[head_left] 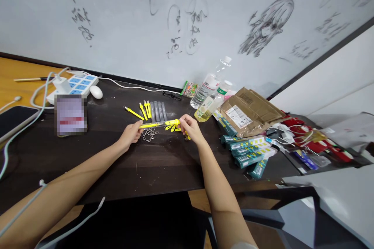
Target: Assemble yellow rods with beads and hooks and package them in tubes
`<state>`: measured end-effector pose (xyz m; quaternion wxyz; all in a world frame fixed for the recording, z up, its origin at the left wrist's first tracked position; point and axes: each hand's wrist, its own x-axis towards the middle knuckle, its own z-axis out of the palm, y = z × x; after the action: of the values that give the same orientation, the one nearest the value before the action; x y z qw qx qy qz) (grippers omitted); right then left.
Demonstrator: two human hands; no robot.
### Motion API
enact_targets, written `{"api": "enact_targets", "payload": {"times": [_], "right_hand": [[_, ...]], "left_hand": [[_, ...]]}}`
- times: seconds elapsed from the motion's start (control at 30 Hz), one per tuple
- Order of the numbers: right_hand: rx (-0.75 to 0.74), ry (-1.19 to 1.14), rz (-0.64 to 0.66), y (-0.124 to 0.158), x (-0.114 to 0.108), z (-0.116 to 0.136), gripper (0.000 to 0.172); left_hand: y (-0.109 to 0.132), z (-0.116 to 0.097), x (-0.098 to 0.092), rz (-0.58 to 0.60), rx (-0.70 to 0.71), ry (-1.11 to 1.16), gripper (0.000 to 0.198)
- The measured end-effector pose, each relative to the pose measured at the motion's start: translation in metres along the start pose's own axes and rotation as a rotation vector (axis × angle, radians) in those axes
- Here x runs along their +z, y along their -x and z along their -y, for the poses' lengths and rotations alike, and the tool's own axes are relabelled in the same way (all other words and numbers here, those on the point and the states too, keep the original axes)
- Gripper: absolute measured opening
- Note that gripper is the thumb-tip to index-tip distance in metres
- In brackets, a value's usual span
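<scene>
Over the dark table (163,163), both my hands hold one yellow pen (159,124) level between them. My left hand (132,131) pinches its left end. My right hand (189,126) is closed on its right end. Small metal springs (149,134) lie just under the pen, and yellow pen parts (172,128) rest beside my right hand. Behind them lie more yellow pen pieces (145,109) and several clear barrels (158,111).
A power strip (76,84) with a white charger, a white mouse (96,92) and a blurred card (70,114) sit at left, a phone (13,120) further left. Plastic bottles (209,87), a brown parcel (248,111) and green refill boxes (248,151) crowd the right. A whiteboard (187,19) stands behind.
</scene>
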<state>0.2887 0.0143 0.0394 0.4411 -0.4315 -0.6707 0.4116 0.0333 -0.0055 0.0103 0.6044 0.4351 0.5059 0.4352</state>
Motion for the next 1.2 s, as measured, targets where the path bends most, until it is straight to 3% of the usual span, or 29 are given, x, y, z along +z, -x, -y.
{"api": "enact_targets", "payload": {"times": [0.43, 1.2], "right_hand": [[-0.07, -0.129, 0.016, -0.0001, -0.0003, 0.0036, 0.031], [-0.014, -0.104, 0.067, 0.0011, -0.001, 0.002, 0.026]], "left_hand": [[0.0019, -0.0029, 0.0003, -0.001, -0.013, 0.033, 0.039], [0.0022, -0.0023, 0.0011, -0.006, 0.033, 0.021, 0.039]]}}
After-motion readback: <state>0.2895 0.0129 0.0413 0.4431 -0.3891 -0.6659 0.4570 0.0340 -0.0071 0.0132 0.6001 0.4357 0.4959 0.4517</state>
